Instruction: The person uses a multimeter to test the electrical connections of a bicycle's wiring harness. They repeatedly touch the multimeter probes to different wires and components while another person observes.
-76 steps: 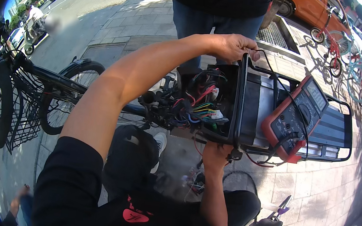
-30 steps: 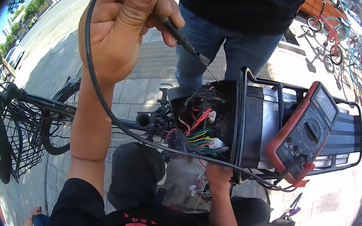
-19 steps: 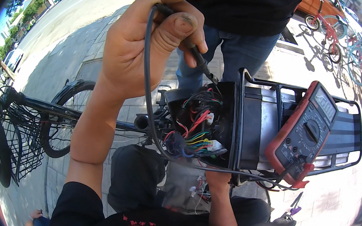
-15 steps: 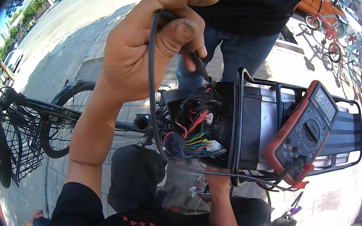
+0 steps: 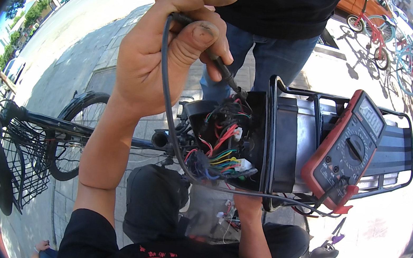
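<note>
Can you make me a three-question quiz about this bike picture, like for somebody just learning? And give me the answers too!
1. Which hand, left or right, holds the probe?
2. Pick one. What lies on the rack? A) a cup; B) a meter; C) a shoe.
3. Fill in: the meter's edge is ____ in colour.

Key:
1. The left hand.
2. B.
3. Red.
</note>
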`<state>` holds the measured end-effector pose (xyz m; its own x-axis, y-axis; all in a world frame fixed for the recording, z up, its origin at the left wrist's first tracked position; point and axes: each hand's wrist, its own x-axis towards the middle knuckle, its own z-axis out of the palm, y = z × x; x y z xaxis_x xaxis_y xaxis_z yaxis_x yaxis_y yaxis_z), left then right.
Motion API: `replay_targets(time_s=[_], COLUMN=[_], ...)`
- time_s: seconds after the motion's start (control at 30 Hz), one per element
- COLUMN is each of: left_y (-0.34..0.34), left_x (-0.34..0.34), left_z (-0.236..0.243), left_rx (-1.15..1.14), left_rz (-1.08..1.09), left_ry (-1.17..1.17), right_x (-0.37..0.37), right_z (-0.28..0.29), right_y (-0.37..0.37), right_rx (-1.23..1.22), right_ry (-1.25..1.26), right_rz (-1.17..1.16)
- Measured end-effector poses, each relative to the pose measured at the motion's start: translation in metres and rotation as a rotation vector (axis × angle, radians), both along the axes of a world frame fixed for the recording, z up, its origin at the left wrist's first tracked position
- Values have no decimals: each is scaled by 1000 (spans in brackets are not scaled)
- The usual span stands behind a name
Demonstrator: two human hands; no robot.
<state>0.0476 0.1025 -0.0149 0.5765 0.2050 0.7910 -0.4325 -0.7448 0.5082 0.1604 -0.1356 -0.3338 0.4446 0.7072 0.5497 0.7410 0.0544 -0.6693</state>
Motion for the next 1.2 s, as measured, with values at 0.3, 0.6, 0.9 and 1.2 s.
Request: replay_targets(time_s=[0.3, 0.6, 0.9, 1.2], left_y=[-9, -6, -18, -20], left_x=[3, 2, 2, 4], left_z=[1, 0, 3, 3], left_rx=[-18, 48, 55, -21], left_rz=[33, 25, 67, 102], left_ry=[-41, -10, 54, 70], right_x=[-4, -3, -5, -13], right_z=[9, 21, -10, -46], right_y=[7, 13, 14, 22], right_rx=[111, 151, 49, 54], right_ry=[5, -105, -88, -163], right_rz=[-23, -75, -124, -189])
